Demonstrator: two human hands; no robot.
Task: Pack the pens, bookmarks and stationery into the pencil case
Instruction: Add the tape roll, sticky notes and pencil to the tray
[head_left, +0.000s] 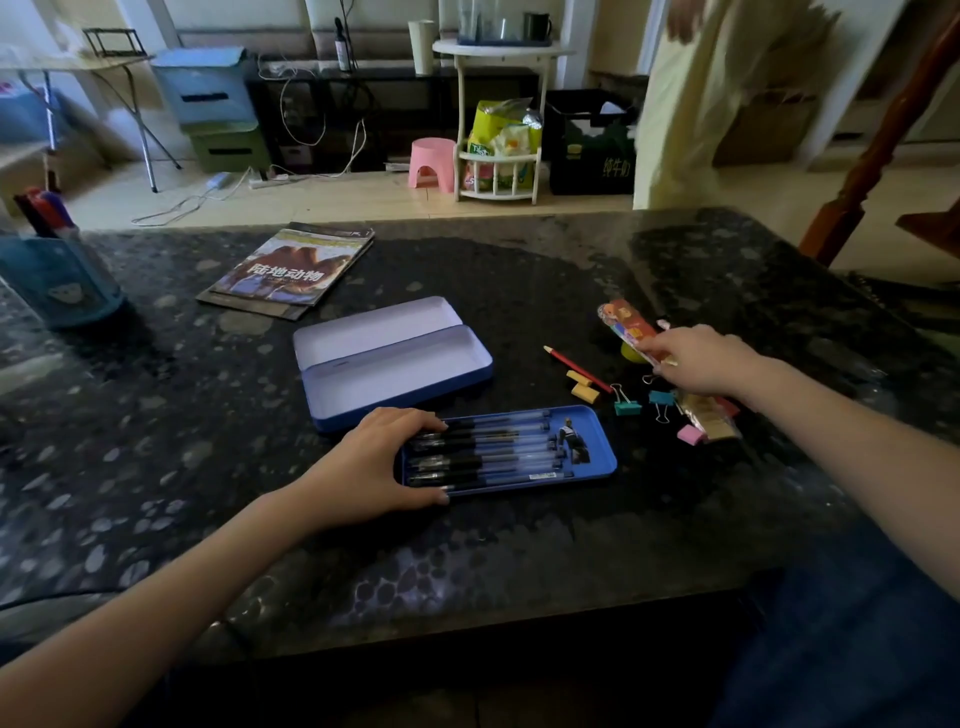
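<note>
A blue metal pencil case (395, 358) lies open and empty at mid-table. In front of it a blue inner tray (597, 447) holds several black pens (498, 452). My left hand (379, 462) rests flat on the tray's left end, fingers over the pens. My right hand (696, 358) pinches a colourful bookmark (621, 319), lifted at a slant. Below that hand lie a red pencil (576, 368), yellow erasers (584, 387), teal binder clips (626, 405), a pink clip (691, 434) and a packet (711, 415).
A stack of books (291, 270) lies at the back left of the dark stone table (519, 561). A blue pen holder (57, 280) with markers stands at the far left. A person in a pale yellow garment (691, 104) stands beyond the table's far right corner.
</note>
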